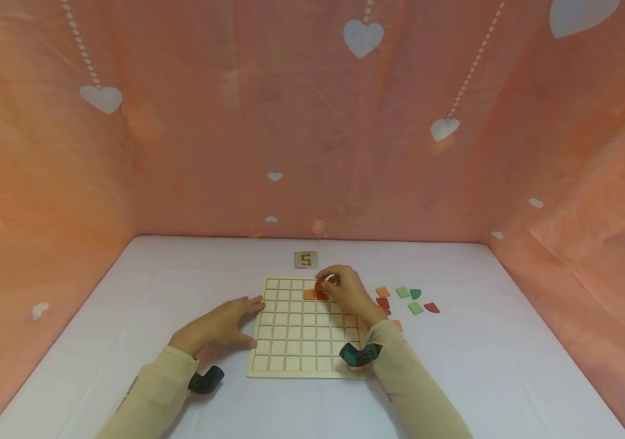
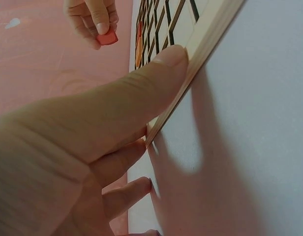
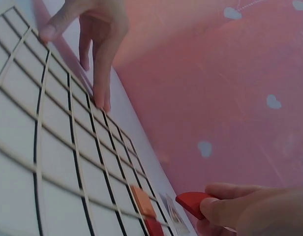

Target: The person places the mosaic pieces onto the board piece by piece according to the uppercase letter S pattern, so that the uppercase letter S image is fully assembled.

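Observation:
A light wooden grid board lies on the white table. My right hand pinches a red quarter-round tile between thumb and fingers, over the board's far side. Beneath it, an orange square tile and a red tile sit side by side in grid cells. At the left edge of the board, my left hand rests with thumb and fingers spread, its thumb touching the rim in the left wrist view.
Right of the board lie loose tiles: green squares, a dark green piece, a red piece, an orange square and more red ones. A small patterned card lies beyond the board. Pink cloth walls surround the table.

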### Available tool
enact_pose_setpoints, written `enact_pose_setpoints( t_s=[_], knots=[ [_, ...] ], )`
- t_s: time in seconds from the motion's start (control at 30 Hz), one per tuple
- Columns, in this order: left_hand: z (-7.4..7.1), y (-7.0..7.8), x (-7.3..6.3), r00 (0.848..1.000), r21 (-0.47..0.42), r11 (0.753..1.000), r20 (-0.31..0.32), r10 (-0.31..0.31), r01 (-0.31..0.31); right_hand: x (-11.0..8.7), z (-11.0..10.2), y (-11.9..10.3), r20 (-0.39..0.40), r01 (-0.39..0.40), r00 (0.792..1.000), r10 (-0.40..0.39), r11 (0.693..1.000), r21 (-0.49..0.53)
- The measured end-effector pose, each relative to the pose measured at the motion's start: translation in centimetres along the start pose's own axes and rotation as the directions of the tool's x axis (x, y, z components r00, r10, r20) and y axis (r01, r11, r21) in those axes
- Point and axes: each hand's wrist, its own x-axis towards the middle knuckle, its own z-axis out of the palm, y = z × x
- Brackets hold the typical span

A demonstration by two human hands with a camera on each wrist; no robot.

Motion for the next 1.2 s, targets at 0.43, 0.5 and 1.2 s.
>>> enact_pose_setpoints(
  t_s=[0.43, 0.5, 1.2],
  knots=[
    [-0.1, -0.1, 0.2, 1.0, 0.011, 1.0, -0.008, -0.002, 0.002, 0.9, 3.2, -1.9, 0.046, 0.042, 0.998, -0.042, 0.999, 0.005],
    [-0.1, 0.0, 0.2, 1.0, 0.012, 1.0, -0.005, -0.006, 0.006, 0.9, 3.6, -1.6, 0.063, 0.046, 0.997, -0.045, 0.999, -0.006],
    [-0.1, 0.1, 0.2, 1.0, 0.02, 1.0, -0.002, -0.017, 0.017, 0.8, 5.4, -1.4, 0.002, 0.087, 0.996, -0.089, 0.967, -0.239]
  ],
)
